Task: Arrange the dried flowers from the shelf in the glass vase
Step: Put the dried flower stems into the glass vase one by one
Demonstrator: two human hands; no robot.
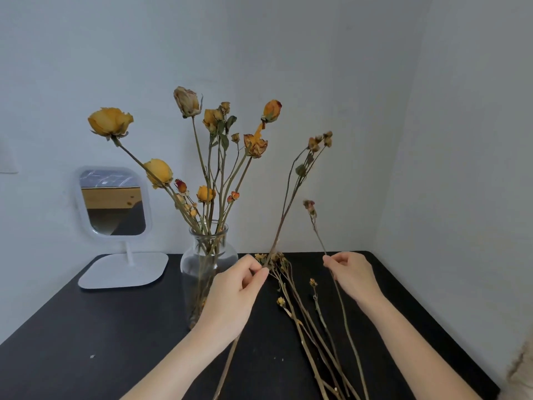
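Near table (pixel 115 327) rear, left hand (pixel 230 293) pinches branched stem (pixel 284 215), right hand (pixel 350 275) pinches thin stem (pixel 318 235)

Light: dim, cool, soft and even; its source cannot be told.
Shadows: faint; the wall (pixel 331 96) darkens toward the corner.
Glare: pale highlights on the vase (pixel 202 256).
Table (pixel 86 327): near-black, little surface detail.
Flowers (pixel 110 122): colours muted.
Sharpness: slightly soft throughout.
Edges: wide-angle bending.
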